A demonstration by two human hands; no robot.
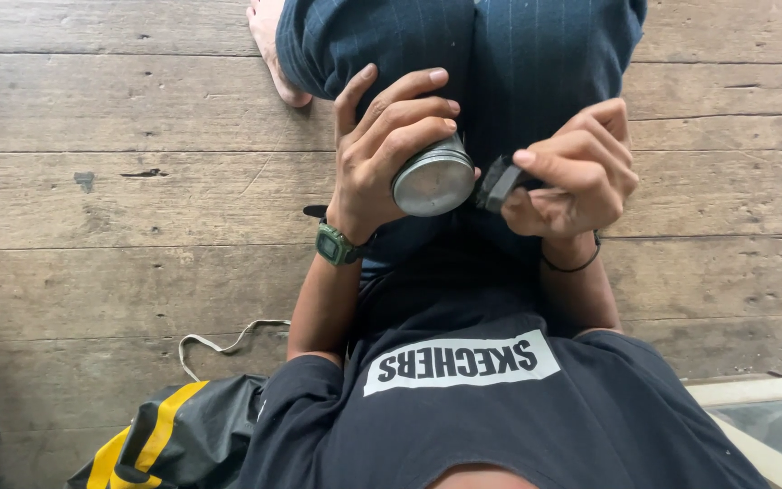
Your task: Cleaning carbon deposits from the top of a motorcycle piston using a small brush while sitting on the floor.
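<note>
My left hand [389, 145] is wrapped around a round grey metal cylinder [433, 181] with a flat dull face turned toward me. My right hand [572, 172] pinches a small dark flat piece [500, 184] whose end touches the cylinder's right edge. Both hands hover over my lap, above my dark pinstriped trousers [500, 54]. A green digital watch [337, 245] sits on my left wrist and a thin black band [572, 266] on my right wrist.
Worn wooden floor planks [119, 181] lie all around. A bare foot [269, 45] rests at the top. A black and yellow bag [174, 435] with a pale cord [224, 342] lies lower left. A pale framed panel [771, 421] shows lower right.
</note>
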